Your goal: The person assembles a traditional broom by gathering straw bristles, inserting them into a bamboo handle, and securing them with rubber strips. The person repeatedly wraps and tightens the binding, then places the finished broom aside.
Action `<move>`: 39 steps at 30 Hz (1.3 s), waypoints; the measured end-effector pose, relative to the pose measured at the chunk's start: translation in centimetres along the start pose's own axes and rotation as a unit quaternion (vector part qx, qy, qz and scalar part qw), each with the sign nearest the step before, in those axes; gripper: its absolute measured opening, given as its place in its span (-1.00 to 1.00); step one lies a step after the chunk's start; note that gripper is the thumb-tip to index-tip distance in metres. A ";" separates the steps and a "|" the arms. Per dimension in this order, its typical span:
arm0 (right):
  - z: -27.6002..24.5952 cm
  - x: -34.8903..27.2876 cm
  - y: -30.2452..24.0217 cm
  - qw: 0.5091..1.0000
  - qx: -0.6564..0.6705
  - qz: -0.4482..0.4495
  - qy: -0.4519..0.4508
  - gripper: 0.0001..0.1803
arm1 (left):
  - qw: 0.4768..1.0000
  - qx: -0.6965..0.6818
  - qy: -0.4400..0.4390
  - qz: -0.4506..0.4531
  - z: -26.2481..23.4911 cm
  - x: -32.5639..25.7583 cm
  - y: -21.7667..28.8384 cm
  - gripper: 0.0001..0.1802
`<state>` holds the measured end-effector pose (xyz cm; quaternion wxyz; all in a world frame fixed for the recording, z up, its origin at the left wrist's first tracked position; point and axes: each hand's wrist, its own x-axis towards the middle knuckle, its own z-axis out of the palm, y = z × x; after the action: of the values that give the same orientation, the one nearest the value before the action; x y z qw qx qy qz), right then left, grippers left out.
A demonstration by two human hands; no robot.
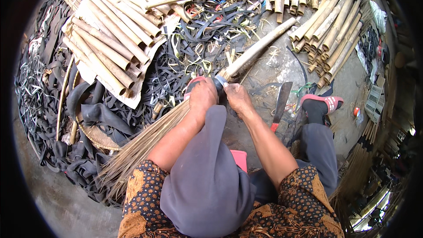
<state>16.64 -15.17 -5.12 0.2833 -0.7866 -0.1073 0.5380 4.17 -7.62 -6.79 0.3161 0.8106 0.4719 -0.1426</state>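
Observation:
A stick broom lies slantwise before me, its pale bamboo handle [260,49] pointing to the far right. Its long thin bristles [141,150] fan out to the near left, under my left forearm. My left hand [204,96] is closed around the bristle bundle just below the handle. A dark grey strip [220,80] wraps the joint between handle and bristles. My right hand [238,98] pinches at that strip's end beside the joint; its fingertips are partly hidden.
A machete [282,103] with a red grip lies right of my right hand. Bamboo tubes [105,39] pile up at the far left, and more tubes [330,31] at the far right. Black rubber strips [163,79] cover the left floor. A grey crate [374,101] stands right.

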 end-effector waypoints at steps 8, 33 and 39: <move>-1.1 -3.4 0.2 0.991 0.124 -0.046 -0.010 -0.81 | 0.996 -0.052 -0.072 -0.025 -0.5 1.5 -1.2 -0.57; -2.6 1.2 3.2 0.959 0.227 0.076 -0.154 -0.73 | 0.968 -0.122 -0.177 0.130 -1.9 1.6 -3.7 -0.13; -2.5 1.2 2.6 0.960 0.227 0.086 -0.142 -0.63 | 0.943 -0.292 -0.109 0.120 -4.9 0.6 -3.4 -0.67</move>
<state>19.01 -17.55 -6.82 0.3884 -0.6235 0.0465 0.6769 1.22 -2.85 -4.72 0.6033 0.7126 0.3551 -0.0470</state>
